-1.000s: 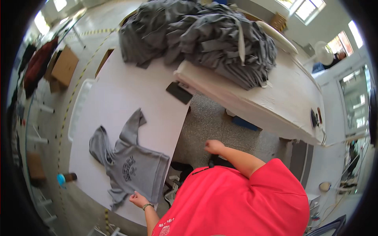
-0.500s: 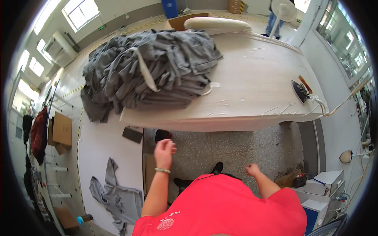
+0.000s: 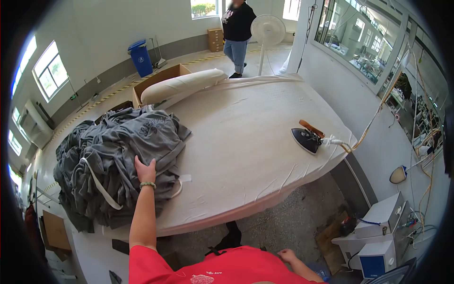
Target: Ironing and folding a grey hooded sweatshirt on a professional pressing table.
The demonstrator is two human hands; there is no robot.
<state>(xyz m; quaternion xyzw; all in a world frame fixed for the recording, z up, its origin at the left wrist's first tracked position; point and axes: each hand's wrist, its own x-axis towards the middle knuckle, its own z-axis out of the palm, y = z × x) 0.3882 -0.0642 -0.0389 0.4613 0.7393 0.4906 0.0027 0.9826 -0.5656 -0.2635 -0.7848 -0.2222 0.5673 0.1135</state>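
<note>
A big heap of grey sweatshirts (image 3: 113, 142) lies on the left part of the white-covered ironing table (image 3: 236, 142). My left hand (image 3: 145, 171) reaches onto the near right side of the heap, touching the cloth, its thumb and fingers apart. A dark print shows on the top sweatshirt, and a white strip (image 3: 100, 184) lies across the pile. Low beside my body, off the table's near edge, hangs my right hand (image 3: 287, 256), fingers loosely curled and nothing visible in them. An iron (image 3: 307, 139) with a brown handle rests at the table's right, its cord running up right.
A long white padded roll (image 3: 184, 86) lies along the back edge, beside an open cardboard box (image 3: 161, 75). Behind the table are a standing fan (image 3: 267, 31) and another person (image 3: 238, 28). White metal boxes (image 3: 383, 222) stand at lower right, near the wall.
I have come up to the table and my view has turned right. My left hand has gone forward onto the grey heap. The person behind shows more fully.
</note>
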